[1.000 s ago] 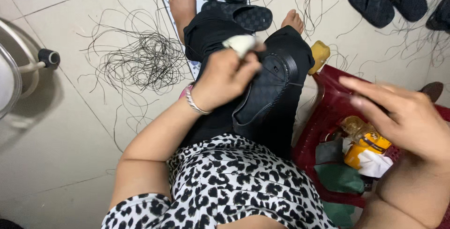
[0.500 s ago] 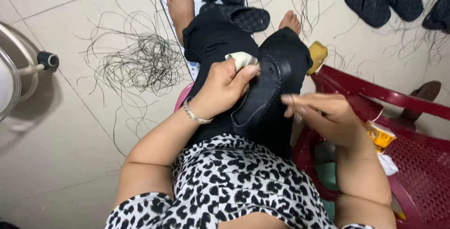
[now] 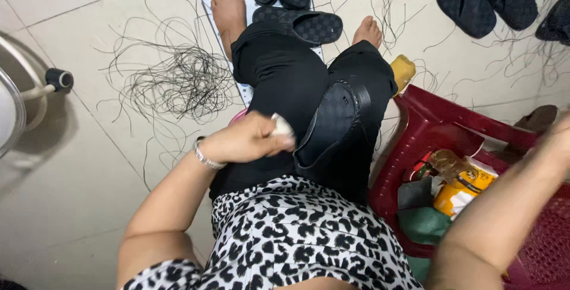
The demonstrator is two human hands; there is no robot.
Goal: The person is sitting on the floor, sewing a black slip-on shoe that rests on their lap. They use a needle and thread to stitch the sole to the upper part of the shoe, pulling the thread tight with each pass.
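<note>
two hands at work: our left hand (image 3: pixel 246 141) pinches a small pale lump (image 3: pixel 281 126) just beside the black shoe upper (image 3: pixel 332 126) lying on our lap, apparently mid-job. our right hand (image 3: pixel 558 138) is cut off, grip untellable. a yellow packet (image 3: pixel 460 190) sits in the red crate (image 3: pixel 433 120); black threads (image 3: pixel 178 79) litter the floor.

One black shoe upper (image 3: pixel 332 126) on lap; one red stool (image 3: pixel 439 123); two bare feet (image 3: pixel 228 5).

Left hand (image 3: pixel 249 141) curled closed over the lap, fingers (image 3: pixel 279 138) bent inward, wrist cocked, forearm angled in from lower left, right hand (image 3: pixel 561 132) raised at the right edge, blurred, forearm stretched diagonally upward
</note>
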